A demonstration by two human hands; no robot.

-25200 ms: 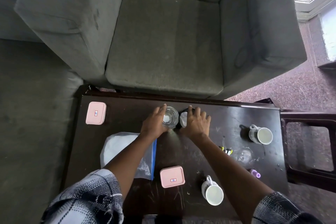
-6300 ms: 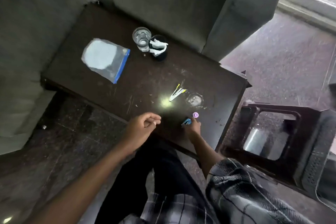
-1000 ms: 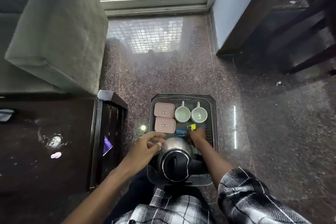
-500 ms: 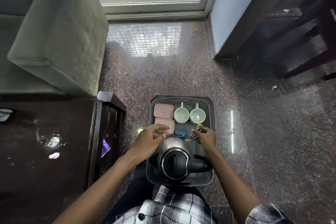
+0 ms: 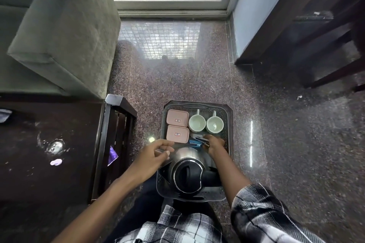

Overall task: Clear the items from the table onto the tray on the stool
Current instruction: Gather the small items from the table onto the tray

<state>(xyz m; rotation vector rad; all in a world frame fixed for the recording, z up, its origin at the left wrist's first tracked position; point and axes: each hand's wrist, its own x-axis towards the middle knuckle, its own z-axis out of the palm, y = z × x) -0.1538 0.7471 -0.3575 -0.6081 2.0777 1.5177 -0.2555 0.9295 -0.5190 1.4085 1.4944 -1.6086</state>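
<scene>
A dark plastic tray (image 5: 229, 116) sits on the floor side ahead of my knees; whatever it rests on is hidden. It holds two pink lidded boxes (image 5: 177, 120), two pale cups (image 5: 214, 124), a steel kettle with a black lid (image 5: 187, 175) and small blue clips (image 5: 194, 143). My right hand (image 5: 215, 145) is low inside the tray, fingers curled on the clips just below the cups. My left hand (image 5: 156, 156) hovers at the tray's left rim beside the kettle, fingertips pinched together; I cannot see whether anything is in them.
The dark table (image 5: 39, 173) is at my left with a purple cap (image 5: 56, 162), a wet ring (image 5: 55, 146) and a plastic bag's corner (image 5: 5, 114). A dark wooden frame (image 5: 116, 124) stands between table and tray. A grey sofa (image 5: 69, 25) is behind it.
My right hand has dropped from above the tray down among the clips; the yellow-green clip it held is out of sight. My left hand has slid slightly lower along the tray's left rim.
</scene>
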